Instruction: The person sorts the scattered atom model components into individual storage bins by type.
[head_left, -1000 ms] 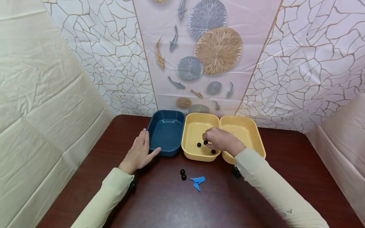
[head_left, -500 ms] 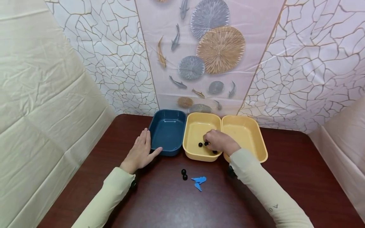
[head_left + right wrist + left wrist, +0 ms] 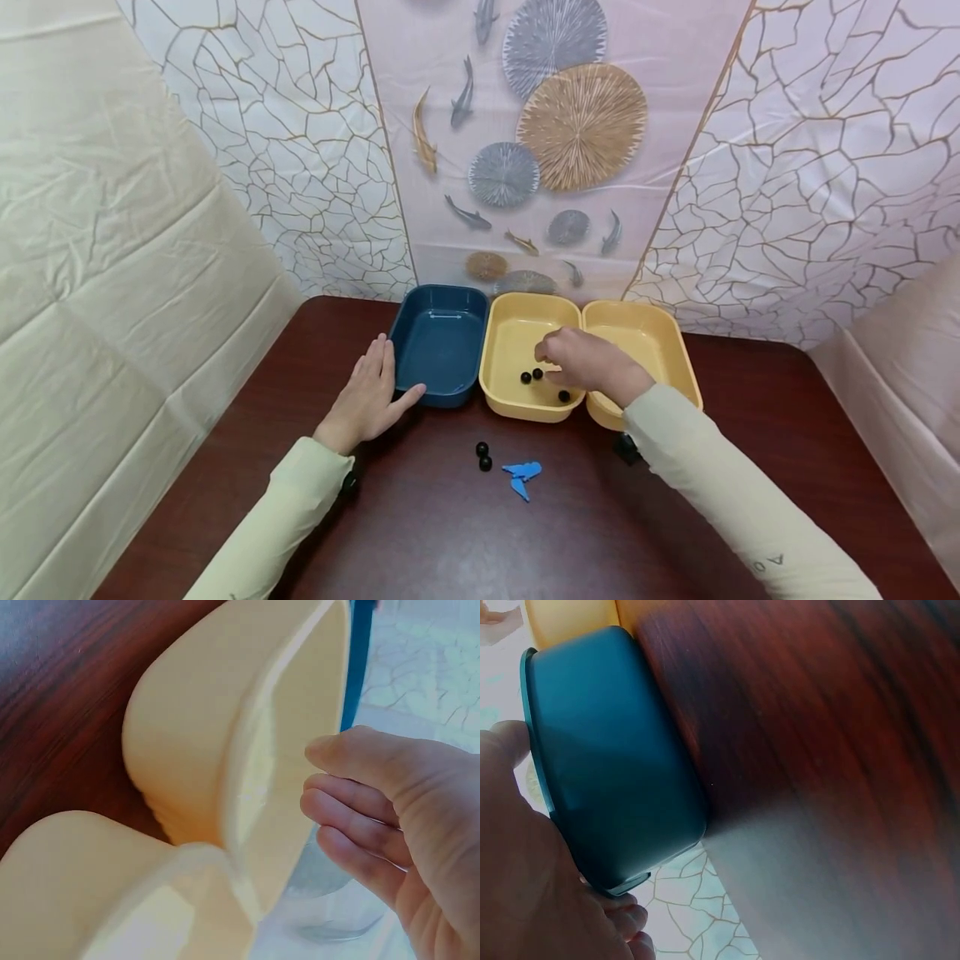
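My left hand (image 3: 363,402) rests against the near left corner of the dark blue bin (image 3: 438,360), its fingers straight and its thumb spread along the front. The thumb lies at the rim in the left wrist view. Over the middle yellow bin (image 3: 498,408) hovers my right hand (image 3: 588,362), fingers loosely bent and nothing seen between them. Below it in that bin lie two small black balls side by side, one ball (image 3: 526,377) left of the other ball (image 3: 537,374). A third black ball (image 3: 564,396) sits near the bin's front right corner, close under the hand.
Another yellow bin (image 3: 678,367) adjoins on the right, partly covered by the right forearm. On the dark wooden table (image 3: 450,542), in front of the bins, lie two black balls (image 3: 483,457) and a few flat blue pieces (image 3: 522,477). A patterned cloth hangs behind.
My right hand has let go of a black ball, which stays beside another in the middle bin. The hand has risen slightly and its fingers have parted. The left hand keeps its place.
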`<state>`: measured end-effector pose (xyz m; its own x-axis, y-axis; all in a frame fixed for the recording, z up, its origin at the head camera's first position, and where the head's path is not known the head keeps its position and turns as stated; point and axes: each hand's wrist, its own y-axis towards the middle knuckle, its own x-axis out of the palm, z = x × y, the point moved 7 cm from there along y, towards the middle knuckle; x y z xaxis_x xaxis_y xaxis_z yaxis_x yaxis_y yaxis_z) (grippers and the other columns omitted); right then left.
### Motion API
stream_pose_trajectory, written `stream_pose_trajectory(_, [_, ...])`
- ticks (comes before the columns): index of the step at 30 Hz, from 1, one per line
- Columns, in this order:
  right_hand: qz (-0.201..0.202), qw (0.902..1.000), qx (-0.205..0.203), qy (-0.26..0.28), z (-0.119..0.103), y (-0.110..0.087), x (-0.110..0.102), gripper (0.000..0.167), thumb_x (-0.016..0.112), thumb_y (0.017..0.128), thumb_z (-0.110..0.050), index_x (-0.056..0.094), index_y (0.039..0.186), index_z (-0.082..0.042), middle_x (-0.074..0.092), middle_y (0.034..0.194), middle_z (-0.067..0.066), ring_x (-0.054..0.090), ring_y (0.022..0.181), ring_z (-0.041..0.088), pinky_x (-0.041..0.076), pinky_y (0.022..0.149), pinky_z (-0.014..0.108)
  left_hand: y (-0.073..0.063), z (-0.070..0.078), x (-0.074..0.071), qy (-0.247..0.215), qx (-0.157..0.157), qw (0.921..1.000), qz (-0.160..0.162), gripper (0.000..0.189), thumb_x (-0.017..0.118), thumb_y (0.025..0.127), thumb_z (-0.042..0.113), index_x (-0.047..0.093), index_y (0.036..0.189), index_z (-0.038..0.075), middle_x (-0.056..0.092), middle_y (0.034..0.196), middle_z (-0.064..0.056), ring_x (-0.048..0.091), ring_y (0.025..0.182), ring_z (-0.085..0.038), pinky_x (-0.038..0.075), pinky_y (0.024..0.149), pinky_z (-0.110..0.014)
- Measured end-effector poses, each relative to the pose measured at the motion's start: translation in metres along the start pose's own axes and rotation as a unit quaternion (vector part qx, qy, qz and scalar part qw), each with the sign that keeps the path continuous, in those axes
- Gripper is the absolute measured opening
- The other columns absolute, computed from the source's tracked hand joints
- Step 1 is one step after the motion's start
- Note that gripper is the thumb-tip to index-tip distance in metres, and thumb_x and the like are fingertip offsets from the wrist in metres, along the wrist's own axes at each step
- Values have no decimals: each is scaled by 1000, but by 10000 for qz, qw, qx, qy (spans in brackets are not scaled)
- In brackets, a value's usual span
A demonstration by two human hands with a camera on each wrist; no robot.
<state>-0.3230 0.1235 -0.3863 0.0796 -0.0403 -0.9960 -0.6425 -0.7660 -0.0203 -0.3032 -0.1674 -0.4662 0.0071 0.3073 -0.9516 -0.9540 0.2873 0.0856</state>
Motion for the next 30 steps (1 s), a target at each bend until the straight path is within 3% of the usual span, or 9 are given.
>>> stream_pose_trajectory(6, [-26, 9998, -204, -85, -25, -8, -13, 9, 79, 90, -4, 72, 88, -8, 68, 82, 3, 50, 68, 10, 44, 63, 24, 0, 1, -2, -21, 8, 10000, 47, 99, 48, 106, 59, 10, 165, -11, 7, 176, -28, 12, 164, -46, 18, 132, -61])
stream_pose_trajectory(9, [-114, 9996, -228, -114, -38, -12, -16, 6, 80, 92, -7, 74, 94, -7, 72, 89, 5, 60, 74, 12, 52, 67, 24, 0, 2, -2, -40, 20, 10000, 48, 99, 48, 106, 59, 10, 165, -11, 7, 176, -28, 12, 164, -47, 18, 132, -62])
stream_pose_trajectory(14, [-199, 9992, -317, -108, -56, -17, -15, 23, 82, 92, -11, 77, 113, -4, 78, 108, 10, 73, 93, 19, 64, 82, 32, 0, 1, 0, -37, 11, 10000, 27, 101, 48, 105, 60, 8, 165, -10, 6, 176, -28, 12, 164, -46, 18, 132, -62])
stream_pose_trajectory(22, [-141, 9980, -609, -72, -81, -18, -4, 25, 84, 90, -13, 78, 113, -4, 78, 105, 8, 74, 92, 18, 64, 82, 27, -1, 2, 0, -22, 60, 9999, 80, 100, 50, 105, 58, 11, 164, -12, 10, 175, -29, 13, 164, -47, 19, 132, -62])
stream_pose_trajectory(30, [-69, 9951, -983, 44, -98, -17, 15, 17, 81, 92, -13, 78, 108, -6, 77, 100, 5, 70, 87, 12, 61, 78, 22, -1, 3, -1, -25, 59, 9999, 101, 99, 50, 105, 58, 12, 164, -12, 10, 175, -29, 13, 164, -47, 20, 132, -62])
